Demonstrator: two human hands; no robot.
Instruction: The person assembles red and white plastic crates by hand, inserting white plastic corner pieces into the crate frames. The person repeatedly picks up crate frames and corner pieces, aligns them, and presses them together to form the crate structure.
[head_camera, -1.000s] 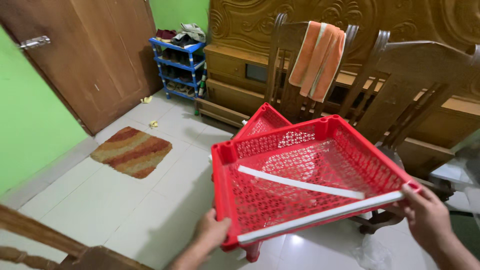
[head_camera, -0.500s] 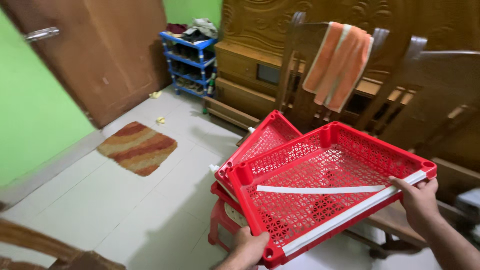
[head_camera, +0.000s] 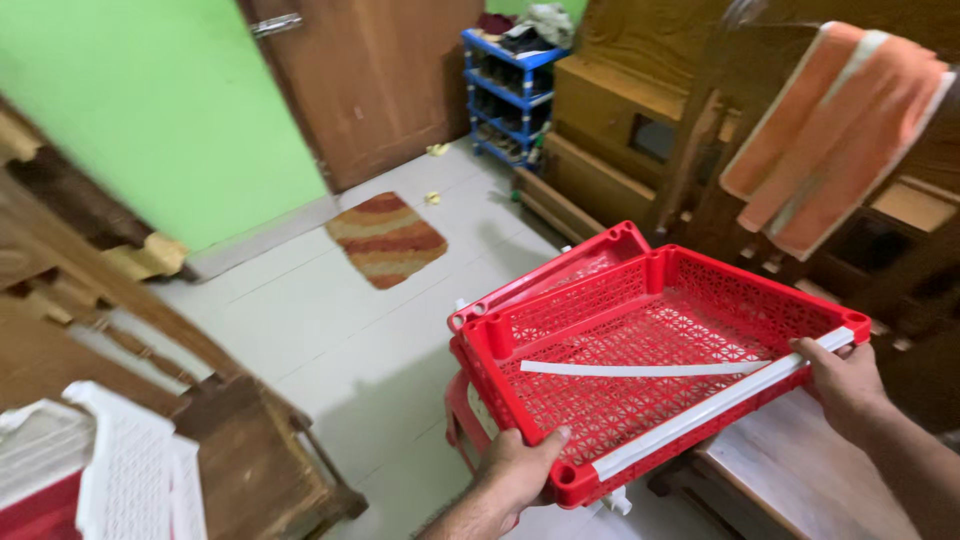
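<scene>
Above the tiled floor (head_camera: 330, 330): a red lattice tray (head_camera: 650, 370) is held level between both hands, over a second red tray (head_camera: 560, 275).
Left hand (head_camera: 515, 475): grip clamped on the tray's near corner, thumb on top of the rim.
Right hand (head_camera: 850, 385): grip closed on the far right corner, fingers over the white edge strip (head_camera: 710, 410).
Inside tray: a loose white strip (head_camera: 640, 369) lies flat across the mesh.
Around: striped mat (head_camera: 385, 238), blue shoe rack (head_camera: 510, 85), orange towel (head_camera: 835, 135) over a wooden chair (head_camera: 715, 140).
</scene>
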